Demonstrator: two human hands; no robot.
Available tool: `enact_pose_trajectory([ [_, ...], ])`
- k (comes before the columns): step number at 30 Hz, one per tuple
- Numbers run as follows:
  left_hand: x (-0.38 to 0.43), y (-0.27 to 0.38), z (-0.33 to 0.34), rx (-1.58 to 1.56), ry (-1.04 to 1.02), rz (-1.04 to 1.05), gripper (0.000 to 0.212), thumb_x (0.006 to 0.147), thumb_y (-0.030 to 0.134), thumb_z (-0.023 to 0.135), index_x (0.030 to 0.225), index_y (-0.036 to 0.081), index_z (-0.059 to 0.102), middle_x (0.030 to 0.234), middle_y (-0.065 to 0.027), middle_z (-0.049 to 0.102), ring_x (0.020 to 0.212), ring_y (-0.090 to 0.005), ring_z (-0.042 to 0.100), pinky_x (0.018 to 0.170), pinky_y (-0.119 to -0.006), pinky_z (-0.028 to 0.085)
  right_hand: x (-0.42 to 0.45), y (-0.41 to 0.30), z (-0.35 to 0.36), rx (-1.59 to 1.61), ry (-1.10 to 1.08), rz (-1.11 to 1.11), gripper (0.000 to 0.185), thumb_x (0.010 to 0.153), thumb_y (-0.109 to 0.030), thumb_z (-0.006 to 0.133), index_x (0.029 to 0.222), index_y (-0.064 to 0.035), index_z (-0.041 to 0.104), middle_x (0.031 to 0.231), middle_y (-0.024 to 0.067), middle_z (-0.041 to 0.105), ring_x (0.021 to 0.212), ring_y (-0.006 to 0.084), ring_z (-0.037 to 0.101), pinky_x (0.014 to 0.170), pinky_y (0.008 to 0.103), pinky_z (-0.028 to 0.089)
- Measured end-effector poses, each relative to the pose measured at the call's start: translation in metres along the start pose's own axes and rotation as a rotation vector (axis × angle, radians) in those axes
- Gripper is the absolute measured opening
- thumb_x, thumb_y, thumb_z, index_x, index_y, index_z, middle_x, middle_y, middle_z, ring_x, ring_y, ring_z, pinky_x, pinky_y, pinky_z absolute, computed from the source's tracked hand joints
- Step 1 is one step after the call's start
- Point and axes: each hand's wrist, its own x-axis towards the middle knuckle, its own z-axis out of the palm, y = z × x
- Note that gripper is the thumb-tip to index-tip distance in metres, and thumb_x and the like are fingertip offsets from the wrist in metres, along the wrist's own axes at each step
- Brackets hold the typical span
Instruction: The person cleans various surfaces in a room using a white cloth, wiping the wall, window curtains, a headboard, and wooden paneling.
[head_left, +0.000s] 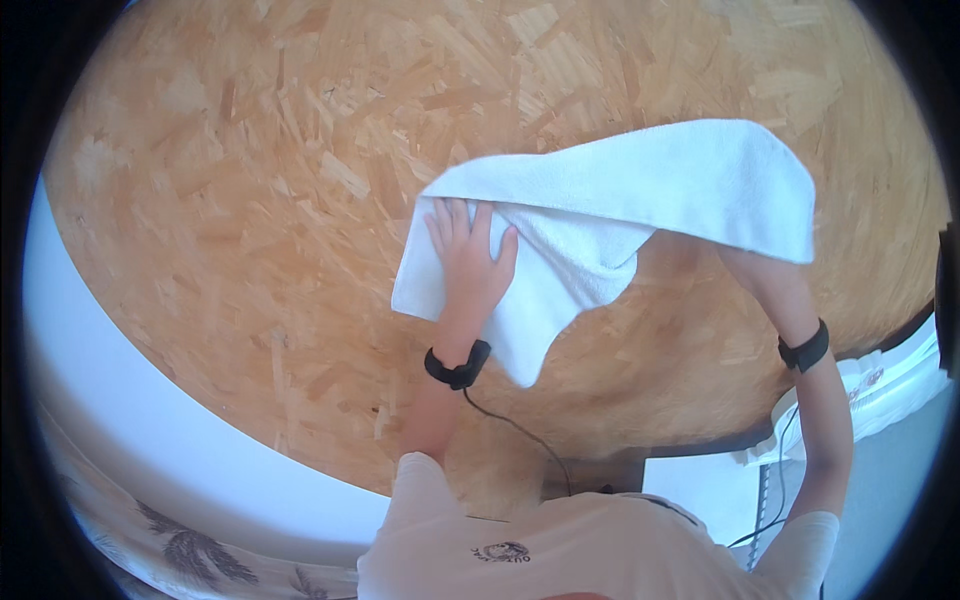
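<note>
A white towel (675, 176) lies in front of me on a surface of oriented strand board, its far side folded over towards me and its near side wrinkled. My left hand (476, 251) rests on the towel's left part, palm down with fingers apart, fingertips at the edge of the fold. My right hand (761, 274) reaches under the right end of the towel; its fingers are hidden, so I cannot tell whether they grip the cloth. Each wrist wears a black strap; the left one (457, 366) carries a small box with a cable.
The strand board surface (247, 225) spreads around the towel. A white band (187, 420) borders it at left, beside palm-patterned fabric (195, 551). White ornate moulding (862, 390) stands at lower right. A thin cable (517, 427) trails from the left wrist towards my body.
</note>
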Motion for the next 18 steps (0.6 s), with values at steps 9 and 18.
enact_pose_trajectory([
  [9, 0.033, -0.001, 0.046, -0.033, 0.131, -0.009, 0.058, 0.089, 0.034, 0.062, 0.135, 0.001, 0.049, 0.15, -0.0311, 0.028, 0.144, -0.049, 0.014, 0.113, -0.065, 0.007, 0.053, 0.012, 0.035, 0.393, -0.388, 0.355, 0.058, 0.085, -0.031, 0.07, 0.134, -0.0038, 0.052, 0.137, 0.0164, 0.053, 0.13, 0.0336, 0.045, 0.111, 0.0421, 0.034],
  [18, -0.055, 0.022, 0.076, 0.073, -0.142, 0.106, 0.06, 0.085, 0.031, 0.061, 0.131, -0.007, 0.048, 0.149, -0.0319, 0.027, 0.143, -0.0527, 0.008, 0.114, -0.065, 0.002, -0.038, 0.001, 0.038, 0.336, -0.305, 0.253, 0.07, 0.085, -0.035, 0.068, 0.143, -0.0059, 0.042, 0.144, 0.0195, 0.043, 0.134, 0.0384, 0.039, 0.114, 0.0491, 0.027],
])
